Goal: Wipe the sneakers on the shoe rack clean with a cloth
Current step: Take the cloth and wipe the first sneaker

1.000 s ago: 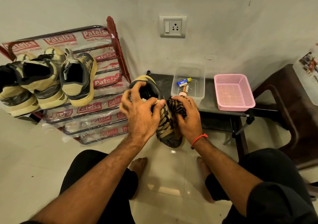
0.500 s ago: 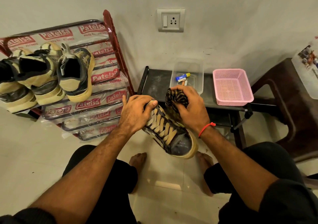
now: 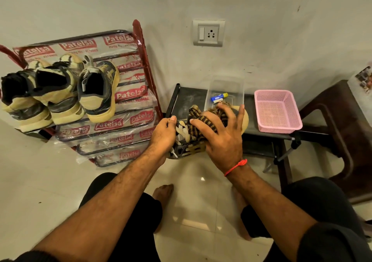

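You are holding one sneaker (image 3: 187, 141) in the air in front of your knees, just right of the shoe rack (image 3: 138, 40) and near the front edge of the low dark table (image 3: 187, 99). Your left hand (image 3: 164, 136) grips its near end from the left, fingers curled around the collar beside the laces. Your right hand (image 3: 221, 135) lies on top of it, fingers spread and bent over the striped cloth (image 3: 203, 119), pressing it onto the upper.

The relation that matters: the sneaker's long axis runs away from you and slightly to the right, its pale toe edge showing beyond your right fingertips. The cloth sits over the middle and front of the upper, directly under your right palm, so the wiping stroke, as I judge it, runs along that axis, toward the toe or back toward the laces. The right hand is the wiping hand; the left only steadies.

Count: one sneaker in hand and three more on the rack's upper shelf, heels toward you and leaning against each other, well to your left. One cloth. On the table stand one clear box (image 3: 225, 86) holding a few small items and one pink basket (image 3: 277, 111).
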The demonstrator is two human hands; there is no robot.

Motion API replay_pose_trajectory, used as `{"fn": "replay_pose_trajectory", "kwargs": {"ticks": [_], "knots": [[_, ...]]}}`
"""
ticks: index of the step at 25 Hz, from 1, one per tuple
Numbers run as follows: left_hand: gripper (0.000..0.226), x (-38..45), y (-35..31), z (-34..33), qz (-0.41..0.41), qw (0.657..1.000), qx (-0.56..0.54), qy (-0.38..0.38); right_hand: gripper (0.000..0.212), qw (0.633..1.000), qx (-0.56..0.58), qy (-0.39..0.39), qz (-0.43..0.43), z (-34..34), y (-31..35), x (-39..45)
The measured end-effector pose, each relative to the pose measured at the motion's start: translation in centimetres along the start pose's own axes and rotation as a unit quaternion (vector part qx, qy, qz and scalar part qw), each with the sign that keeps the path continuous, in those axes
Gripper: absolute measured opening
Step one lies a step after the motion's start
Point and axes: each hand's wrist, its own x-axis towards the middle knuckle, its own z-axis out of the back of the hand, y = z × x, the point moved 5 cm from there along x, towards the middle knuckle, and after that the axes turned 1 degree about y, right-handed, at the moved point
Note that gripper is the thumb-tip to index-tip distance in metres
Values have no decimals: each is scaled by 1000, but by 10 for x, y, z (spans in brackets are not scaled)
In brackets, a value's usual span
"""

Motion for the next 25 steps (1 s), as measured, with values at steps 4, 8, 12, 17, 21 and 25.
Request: {"fn": "replay_pose_trajectory", "kwargs": {"ticks": [4, 8, 12, 17, 21, 25], "knots": [[43, 2, 4, 2, 45, 999, -23, -1, 28, 996, 25, 21, 80, -9, 16, -15], [41, 3, 3, 2, 46, 998, -40, -8, 35, 994, -27, 29, 105, -12, 2, -5], [34, -1, -5, -11, 34, 998, -58, 9, 43, 996, -40, 37, -72, -5, -52, 11], [46, -4, -2, -8, -22, 999, 13, 24, 48, 999, 10, 44, 4, -7, -21, -6], [47, -19, -12, -24, -101, 991, 13, 84, 60, 992, 93, -13, -82, 4, -52, 11], [32, -21, -12, -34, -142, 984, -21, 106, 60, 988, 124, 28, -86, 3, -57, 9]]}}
